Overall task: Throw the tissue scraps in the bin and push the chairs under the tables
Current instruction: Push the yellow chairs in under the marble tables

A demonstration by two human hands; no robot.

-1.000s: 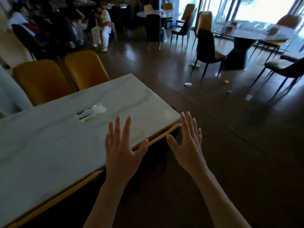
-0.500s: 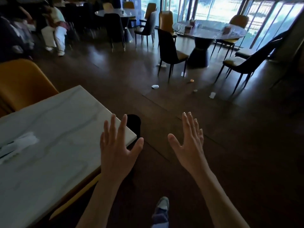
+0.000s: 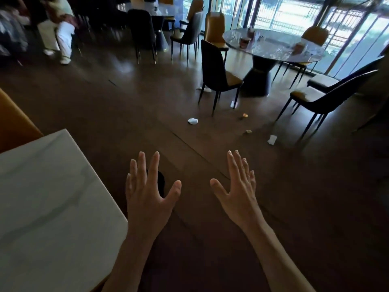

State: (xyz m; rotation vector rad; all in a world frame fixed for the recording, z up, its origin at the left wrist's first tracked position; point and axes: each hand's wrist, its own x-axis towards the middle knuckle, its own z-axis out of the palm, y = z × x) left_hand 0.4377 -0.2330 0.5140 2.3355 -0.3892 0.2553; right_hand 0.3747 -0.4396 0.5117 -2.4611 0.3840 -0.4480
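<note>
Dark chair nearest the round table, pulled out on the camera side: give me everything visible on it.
The dark chair has a tall, dark, slightly curved back, a tan padded seat and thin dark splayed legs. It stands upright on the brown floor, its back toward the camera, facing the round table with the seat short of the tabletop, not pushed under. White scraps lie by its legs. Neither hand touches it.

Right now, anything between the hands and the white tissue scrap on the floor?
Head view: bare dark floor between the open left hand, right hand and the tissue scrap.
</note>
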